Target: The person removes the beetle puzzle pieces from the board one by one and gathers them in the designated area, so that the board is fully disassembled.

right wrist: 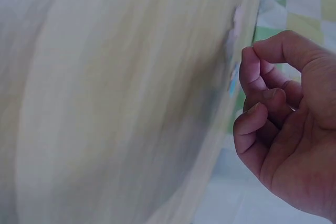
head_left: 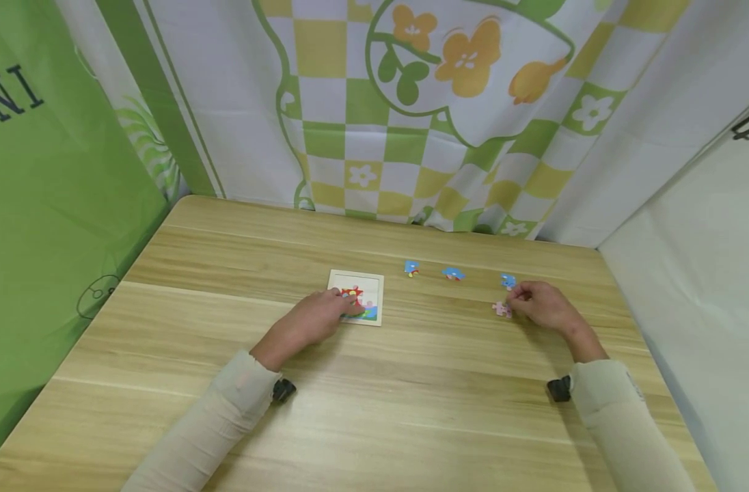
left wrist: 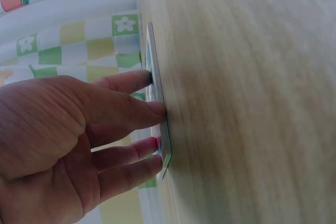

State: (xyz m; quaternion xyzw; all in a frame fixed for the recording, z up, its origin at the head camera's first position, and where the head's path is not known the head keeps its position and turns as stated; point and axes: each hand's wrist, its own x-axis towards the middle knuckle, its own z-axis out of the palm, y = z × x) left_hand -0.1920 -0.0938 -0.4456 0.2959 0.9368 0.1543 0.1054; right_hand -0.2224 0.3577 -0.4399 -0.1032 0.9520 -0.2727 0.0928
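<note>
The left hand [head_left: 316, 318] reaches forward and lies on the square puzzle tray [head_left: 380, 301], with the fingers extended over it and the thumb touching its edge; it presses lightly and does not clench. The right hand [head_left: 540, 304] is bent inward beside the loose pieces, its thumb and index fingertips meeting and the other fingers curled; whether a small piece is between these tips, I cannot tell.

The tray stands flat on the desk [head_left: 411, 396], left of the loose pieces. It has a pale wooden rim, and inside are a red piece [head_left: 352, 290] and, at the near right corner, blue and green parts; the upper part looks pale, and the fingers hide some of the rest. Just beside the right fingertips lies a pink piece [head_left: 499, 309], and a blue piece [head_left: 508, 279] is behind it. Two more blue pieces, one [head_left: 410, 265] nearer the tray and one [head_left: 454, 272] in the middle, lie well apart.

The far edge of the desk runs along a checked curtain [head_left: 325, 48], behind the pieces. Wide wood surface extends between the two forearms and left of the tray, while the right forearm is nearer to the right edge
</note>
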